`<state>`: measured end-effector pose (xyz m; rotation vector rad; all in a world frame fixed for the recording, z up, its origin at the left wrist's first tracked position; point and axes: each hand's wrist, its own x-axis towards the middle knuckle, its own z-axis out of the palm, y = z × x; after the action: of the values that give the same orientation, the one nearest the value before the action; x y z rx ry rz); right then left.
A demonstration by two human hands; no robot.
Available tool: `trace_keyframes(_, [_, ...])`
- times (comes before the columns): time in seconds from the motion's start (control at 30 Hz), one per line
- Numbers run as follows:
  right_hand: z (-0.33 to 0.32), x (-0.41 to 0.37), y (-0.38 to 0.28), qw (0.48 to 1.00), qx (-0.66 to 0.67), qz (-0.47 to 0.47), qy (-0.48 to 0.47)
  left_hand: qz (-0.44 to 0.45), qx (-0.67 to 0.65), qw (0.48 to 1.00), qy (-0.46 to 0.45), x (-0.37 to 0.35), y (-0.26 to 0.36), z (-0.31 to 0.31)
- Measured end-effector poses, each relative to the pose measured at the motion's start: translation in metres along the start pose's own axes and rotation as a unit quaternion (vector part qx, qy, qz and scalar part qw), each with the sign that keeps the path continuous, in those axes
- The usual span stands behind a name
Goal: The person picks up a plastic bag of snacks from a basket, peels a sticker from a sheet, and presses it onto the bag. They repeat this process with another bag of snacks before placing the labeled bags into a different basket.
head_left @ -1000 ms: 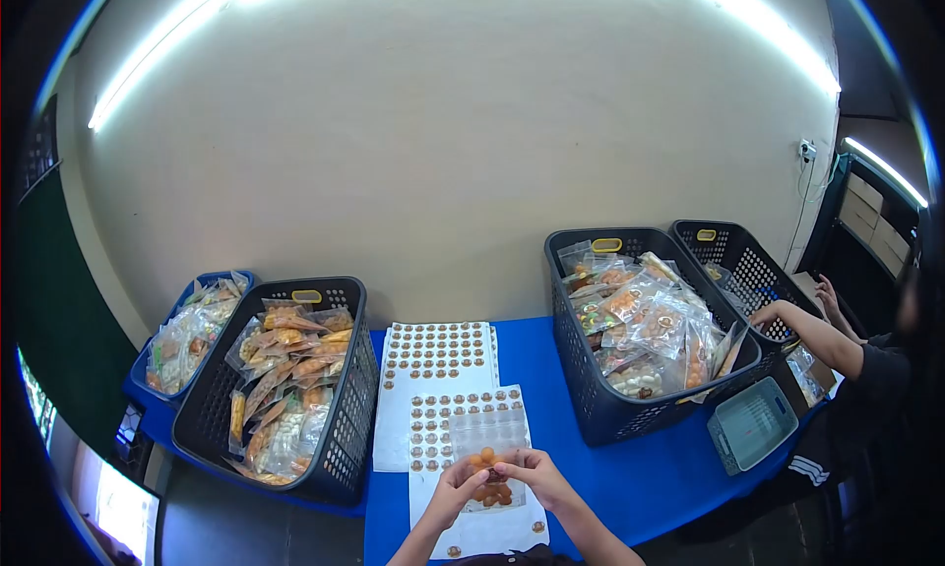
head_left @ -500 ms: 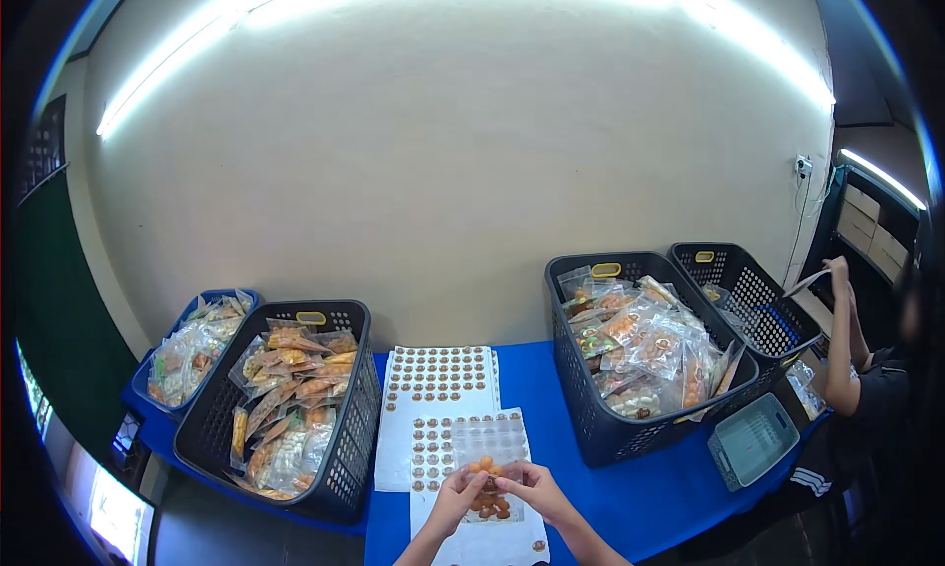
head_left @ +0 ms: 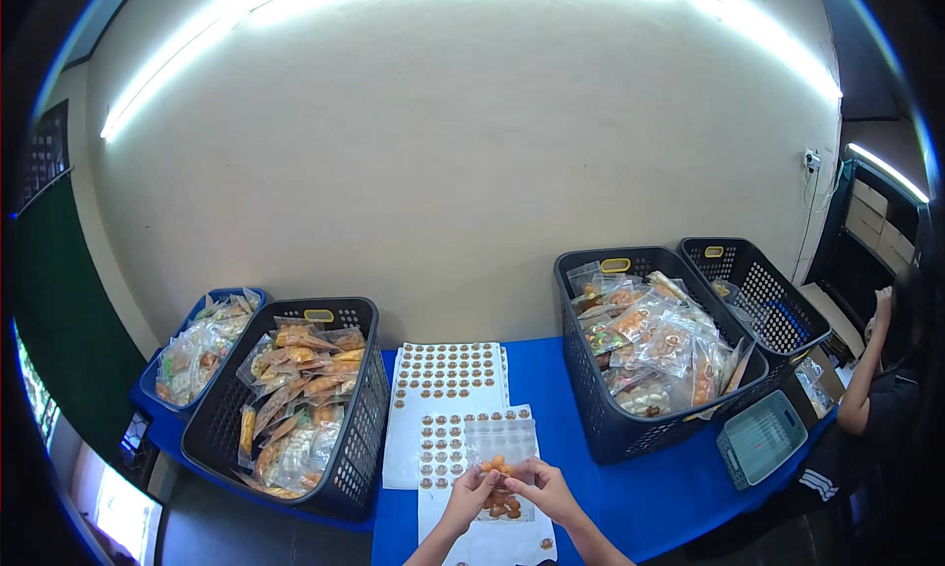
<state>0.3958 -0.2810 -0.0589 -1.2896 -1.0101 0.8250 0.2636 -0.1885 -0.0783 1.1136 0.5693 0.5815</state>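
Note:
A clear plastic bag (head_left: 499, 434) with round orange-brown pieces in it lies over a sticker sheet in front of me. My left hand (head_left: 471, 497) pinches the bag near its middle, thumb and fingers closed. From the other side my right hand (head_left: 543, 489) grips the bag too, fingertips close to the left ones. Whether a small sticker is between the fingertips I cannot make out. The sticker sheet (head_left: 433, 517) beneath carries rows of round brown stickers. Behind it lies another sticker sheet (head_left: 448, 399) with more rows.
To the left stand a black crate (head_left: 366, 389) of bagged snacks and a blue basket (head_left: 148, 384). On the right are a full black crate (head_left: 591, 408), a second black crate (head_left: 802, 345) and a grey-green basket (head_left: 733, 458). A co-worker (head_left: 876, 408) is at far right.
My hands stay on the bag with little movement. The view has shifted slightly. The co-worker's hands have moved away from the right-hand crate, and the flat item held there is out of sight.

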Motion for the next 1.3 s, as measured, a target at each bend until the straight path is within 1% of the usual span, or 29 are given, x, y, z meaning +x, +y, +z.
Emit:
trace_keyframes(0.03, [-0.001,0.000,0.000,1.000,-0.020,-0.003,-0.006,-0.011,0.003,1.000,-0.011,-0.001,0.001,-0.002])
trace_keyframes(0.13, [0.002,-0.002,0.013,0.998,0.030,0.049,0.034,-0.021,0.025,0.999,-0.029,-0.005,0.006,0.003])
trace_keyframes(0.23, [0.003,-0.003,0.010,0.991,0.097,0.058,0.067,-0.022,0.050,0.997,-0.045,-0.013,0.019,0.016])
trace_keyframes(0.33, [0.000,-0.001,0.020,0.997,0.034,-0.004,0.072,-0.024,0.054,0.996,-0.070,-0.012,0.019,0.012])
trace_keyframes(0.37, [0.001,-0.001,0.021,0.997,0.040,-0.001,0.072,-0.024,0.052,0.995,-0.080,-0.012,0.018,0.011])
trace_keyframes(0.47, [0.001,-0.002,0.024,0.997,0.048,0.015,0.065,-0.024,0.037,0.997,-0.070,-0.015,0.021,0.014])
trace_keyframes(0.57, [0.001,-0.002,0.026,0.997,0.048,0.032,0.048,0.001,0.107,0.994,-0.019,-0.012,0.014,0.011])
trace_keyframes(0.63, [0.004,-0.004,0.015,0.997,0.061,0.030,0.039,0.004,0.095,0.995,-0.019,-0.010,0.014,0.010])
trace_keyframes(0.73, [0.010,-0.007,0.011,0.998,0.033,0.035,0.048,0.026,0.063,0.997,-0.024,-0.006,0.010,0.009])
trace_keyframes(0.87, [0.010,-0.007,0.023,0.995,0.065,0.027,0.070,0.045,0.038,0.998,-0.016,-0.007,0.007,0.015])
trace_keyframes(0.97, [0.007,-0.006,0.024,0.992,0.100,0.025,0.073,0.013,0.001,0.999,-0.030,-0.014,0.017,0.021])
trace_keyframes(1.03, [0.006,-0.004,0.007,0.985,0.144,0.030,0.089,0.025,0.047,0.998,-0.039,-0.013,0.012,0.019])
trace_keyframes(1.07, [0.004,-0.003,0.005,0.986,0.140,0.033,0.086,0.032,0.070,0.996,-0.042,-0.012,0.010,0.018])
trace_keyframes(1.13, [-0.002,-0.001,0.001,0.987,0.131,0.040,0.079,0.004,0.053,0.997,-0.064,-0.009,0.007,0.016])
trace_keyframes(1.17, [-0.001,0.001,-0.003,0.989,0.120,0.024,0.083,-0.010,0.044,0.996,-0.075,-0.009,0.006,0.016])
trace_keyframes(1.27, [0.000,0.005,-0.013,0.989,0.103,-0.013,0.104,0.030,0.032,0.996,-0.072,-0.013,0.018,0.024])
trace_keyframes(1.3, [-0.001,0.007,-0.013,0.987,0.109,-0.021,0.118,0.029,0.075,0.995,-0.065,-0.013,0.017,0.023])
